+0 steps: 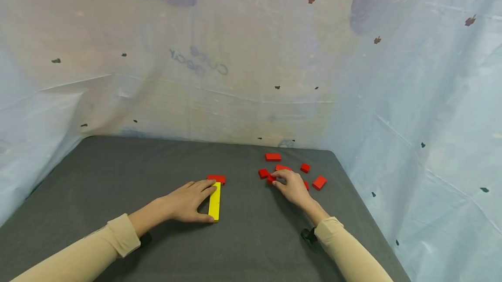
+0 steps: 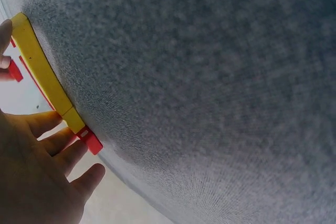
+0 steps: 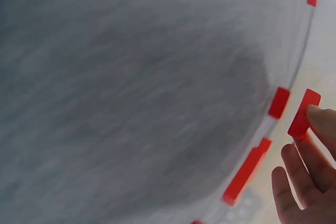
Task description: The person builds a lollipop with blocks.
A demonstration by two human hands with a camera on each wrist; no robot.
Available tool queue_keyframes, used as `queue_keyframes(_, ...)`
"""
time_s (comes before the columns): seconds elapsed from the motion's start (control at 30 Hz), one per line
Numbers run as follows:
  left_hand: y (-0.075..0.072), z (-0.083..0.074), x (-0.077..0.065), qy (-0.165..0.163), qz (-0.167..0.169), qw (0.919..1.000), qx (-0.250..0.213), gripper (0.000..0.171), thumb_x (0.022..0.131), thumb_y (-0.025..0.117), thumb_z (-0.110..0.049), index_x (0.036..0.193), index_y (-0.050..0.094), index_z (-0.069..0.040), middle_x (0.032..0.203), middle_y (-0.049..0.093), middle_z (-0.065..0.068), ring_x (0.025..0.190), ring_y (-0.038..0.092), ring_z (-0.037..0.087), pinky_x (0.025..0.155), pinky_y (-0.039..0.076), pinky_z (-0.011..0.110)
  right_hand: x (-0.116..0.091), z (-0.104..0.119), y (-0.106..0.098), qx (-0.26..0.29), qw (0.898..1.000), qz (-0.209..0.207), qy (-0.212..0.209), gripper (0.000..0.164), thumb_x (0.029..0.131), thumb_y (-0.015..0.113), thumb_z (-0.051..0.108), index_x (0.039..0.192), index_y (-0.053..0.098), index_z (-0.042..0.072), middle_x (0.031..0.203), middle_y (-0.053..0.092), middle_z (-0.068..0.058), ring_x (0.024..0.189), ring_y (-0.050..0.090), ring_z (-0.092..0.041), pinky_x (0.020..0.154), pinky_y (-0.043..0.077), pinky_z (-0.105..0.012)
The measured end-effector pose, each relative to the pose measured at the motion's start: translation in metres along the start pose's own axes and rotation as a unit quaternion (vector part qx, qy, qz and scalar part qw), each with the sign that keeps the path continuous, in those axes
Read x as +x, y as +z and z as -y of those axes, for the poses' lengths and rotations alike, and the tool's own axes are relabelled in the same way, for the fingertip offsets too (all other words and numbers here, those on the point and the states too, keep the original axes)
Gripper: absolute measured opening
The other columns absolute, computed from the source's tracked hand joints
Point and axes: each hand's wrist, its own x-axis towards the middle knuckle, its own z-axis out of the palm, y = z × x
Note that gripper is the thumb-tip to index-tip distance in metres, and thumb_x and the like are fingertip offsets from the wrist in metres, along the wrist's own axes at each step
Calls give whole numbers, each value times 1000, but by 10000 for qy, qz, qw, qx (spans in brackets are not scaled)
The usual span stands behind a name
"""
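Note:
A long yellow block lies on the dark grey cloth. My left hand holds it lengthwise, the thumb at the near end and fingertips at the far end. Touching or almost touching that far end is a flat red block, which shows in the left wrist view too. My right hand is among scattered red blocks. In the right wrist view its thumb and index finger pinch a small red block, apart from the cloth; the other fingers are spread.
Around the right hand lie several red blocks, among them one at the back, one to the right, a small one and another small one. Pale plastic sheeting hangs behind the table and along its sides.

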Motion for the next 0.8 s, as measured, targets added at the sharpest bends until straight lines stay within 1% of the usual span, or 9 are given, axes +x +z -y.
queue_keyframes(0.13, 1, 0, -1, -1, -52, 10000, 71, 99, 91, 64, -72, 159, 40, -5, 167, 31, 17, 152, 34, 37, 120, 30, 60, 10, 14, 3, 239, 9996, -68, -133, 28, 93, 78, 10, 121, 77, 7, 124, 73, -10, 114, 68, -31, 95, 57, -49)
queue_keyframes(0.33, 2, 0, 0, -16, -57, 9999, 129, 99, 91, 63, -74, 160, 40, -5, 167, 31, 16, 152, 34, 36, 120, 30, 59, 28, 36, 13, 339, 9990, -19, -282, 28, 97, 75, 13, 124, 76, 9, 128, 71, -9, 119, 66, -29, 97, 56, -48)
queue_keyframes(0.57, 3, 0, 0, -82, -38, 9999, 85, 101, 90, 62, -75, 160, 40, -7, 168, 30, 15, 153, 33, 35, 121, 30, 59, 47, 56, 29, 608, 9964, 34, -588, 28, 97, 75, 12, 124, 75, 6, 126, 72, -11, 111, 68, -29, 91, 57, -48)
queue_keyframes(0.8, 2, -1, 1, -108, -52, 9999, 78, 101, 89, 63, -76, 159, 41, -7, 167, 33, 15, 151, 35, 35, 121, 30, 58, 64, 73, 48, 670, 9954, 328, -601, 28, 100, 72, 16, 127, 74, 9, 129, 71, -10, 113, 68, -29, 96, 57, -45)
